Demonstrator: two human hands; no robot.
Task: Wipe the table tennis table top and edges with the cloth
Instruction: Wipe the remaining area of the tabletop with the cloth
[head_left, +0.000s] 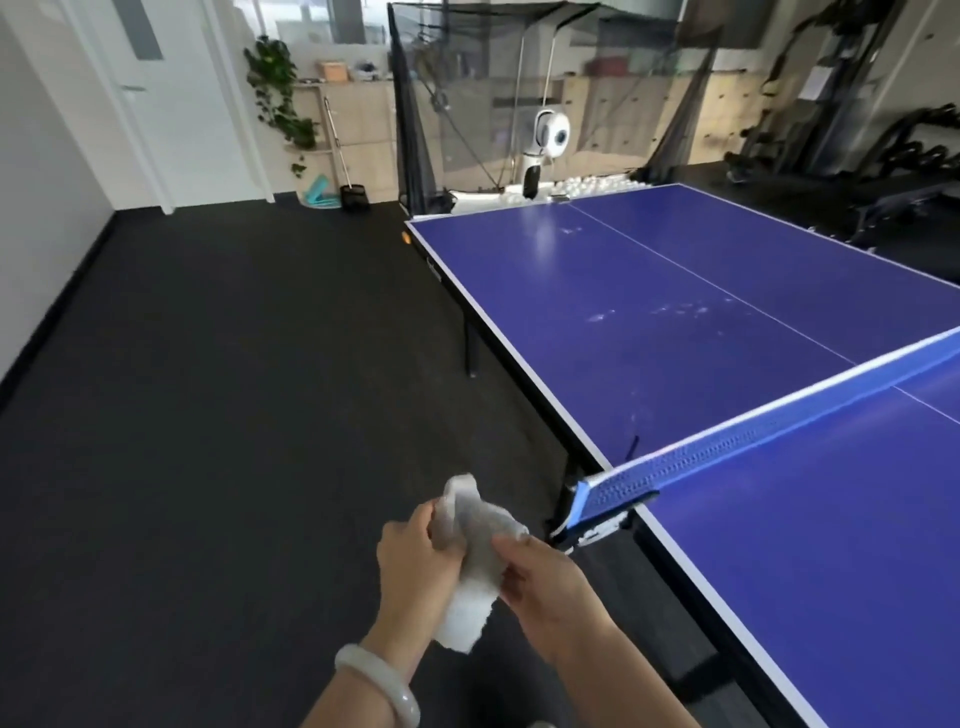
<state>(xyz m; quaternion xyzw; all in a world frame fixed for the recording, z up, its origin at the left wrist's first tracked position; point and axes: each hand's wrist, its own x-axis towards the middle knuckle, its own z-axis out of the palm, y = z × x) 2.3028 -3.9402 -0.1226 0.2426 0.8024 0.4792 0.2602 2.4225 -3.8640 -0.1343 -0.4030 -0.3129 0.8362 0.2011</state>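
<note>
**A:** What do the two grips hold?

**B:** The left grip (410, 558) is curled round the upper part of the cloth (470, 551). The right grip (545, 582) pinches its right side with thumb and fingers. The cloth is white and bunched, and its lower end hangs between the wrists. A pale bracelet (375, 686) sits on the left wrist.

**A:** And where is the cloth?

**B:** In the air, over the dark floor (208, 415). It is just left of the worktop (675, 322), near the net clamp (587, 519), and does not touch either of them.

**A:** How does the worktop look?

**B:** Blue with white lines. The net (753, 436) runs from the clamp to the right, and the far half has pale smudges (602, 315).

**A:** What is farther away?

**B:** A ball machine (550, 137) at the far end, with white balls (597, 184) beside it and black netting (467, 78) behind. An orange ball (406, 238) shows beside the far left corner. A plant (278, 88) and a dustpan (355, 197) are at the far wall.
</note>
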